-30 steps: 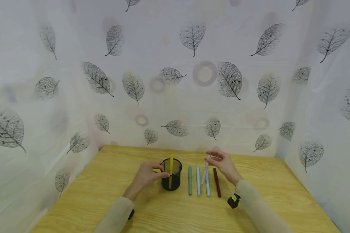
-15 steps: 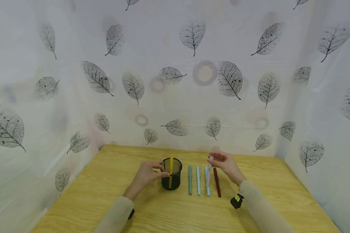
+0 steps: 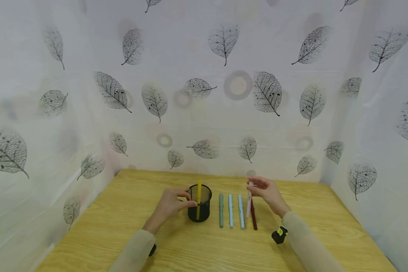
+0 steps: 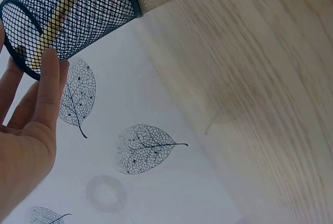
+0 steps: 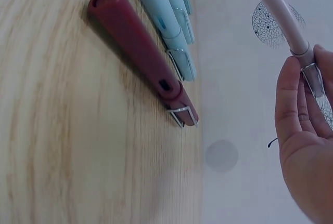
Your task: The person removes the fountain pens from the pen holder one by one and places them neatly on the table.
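Observation:
My left hand [image 3: 171,204] holds the black mesh pen cup [image 3: 204,214] at its rim, thumb at the near side and fingers at the far side. A yellow pen [image 3: 199,190] stands upright inside the cup. In my right hand [image 3: 268,193] a pale pink pen [image 3: 249,206] is pinched near its clip end, its other end pointing down. It hangs above the table, overlapping the dark red pen [image 3: 254,219] in the head view. The right wrist view shows the dark red pen [image 5: 138,44] lying apart from the held one, clip end away.
Left of the dark red pen lie two light blue pens, the nearer one [image 3: 241,212] and another [image 3: 231,211], then a grey-green pen [image 3: 221,210], all roughly parallel. The wooden table [image 3: 190,249] ends at a leaf-patterned white curtain [image 3: 204,124] on three sides.
My right hand has moved right with the pale pink pen, from over the light blue pens to beside the dark red one; the pen now hangs more upright. The left hand stays at the cup.

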`<state>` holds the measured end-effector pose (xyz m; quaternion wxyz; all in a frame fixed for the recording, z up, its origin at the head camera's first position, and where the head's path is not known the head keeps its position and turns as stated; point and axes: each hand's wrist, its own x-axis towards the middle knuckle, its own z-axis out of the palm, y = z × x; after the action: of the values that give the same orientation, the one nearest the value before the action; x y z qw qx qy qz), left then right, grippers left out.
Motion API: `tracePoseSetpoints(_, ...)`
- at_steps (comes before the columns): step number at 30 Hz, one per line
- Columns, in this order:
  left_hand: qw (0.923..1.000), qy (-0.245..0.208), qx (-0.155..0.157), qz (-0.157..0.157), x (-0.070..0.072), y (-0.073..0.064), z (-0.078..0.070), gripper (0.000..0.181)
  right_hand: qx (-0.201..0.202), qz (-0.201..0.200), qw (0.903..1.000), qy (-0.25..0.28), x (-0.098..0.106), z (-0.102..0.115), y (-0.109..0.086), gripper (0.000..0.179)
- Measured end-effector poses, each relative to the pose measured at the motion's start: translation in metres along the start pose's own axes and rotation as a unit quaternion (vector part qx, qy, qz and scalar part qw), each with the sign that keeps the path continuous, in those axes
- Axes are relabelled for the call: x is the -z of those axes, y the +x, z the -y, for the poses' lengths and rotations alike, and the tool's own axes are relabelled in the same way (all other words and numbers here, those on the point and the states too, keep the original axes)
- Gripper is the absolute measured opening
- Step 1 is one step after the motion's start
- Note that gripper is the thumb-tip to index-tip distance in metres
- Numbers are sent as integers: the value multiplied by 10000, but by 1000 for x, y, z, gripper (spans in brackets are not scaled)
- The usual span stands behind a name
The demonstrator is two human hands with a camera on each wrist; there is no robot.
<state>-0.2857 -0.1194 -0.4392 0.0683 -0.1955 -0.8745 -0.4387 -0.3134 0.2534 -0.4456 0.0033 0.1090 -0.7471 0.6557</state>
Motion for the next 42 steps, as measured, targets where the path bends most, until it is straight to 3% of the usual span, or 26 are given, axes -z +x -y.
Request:
tracePoseSetpoints(13, 10000, -10, -37, 22, 0, -1, 1, 19, -135, 388, 9991, -100, 14, -5, -2, 55)
tracePoseSetpoints(28, 9999, 3, -120, 11, 1, -2, 1, 21, -255, 840, 9940, -658, 31, -19, -5, 62)
tracePoseSetpoints(36, 10000, 44, -10, 13, 0, -1, -1, 21, -388, 1271, 9898, -515, 45, -23, -8, 63)
tracePoseSetpoints(42, 10000, 12, -41, 51, 0, 0, 1, 22, -417, 1293, 9894, -513, 53, -27, -8, 61)
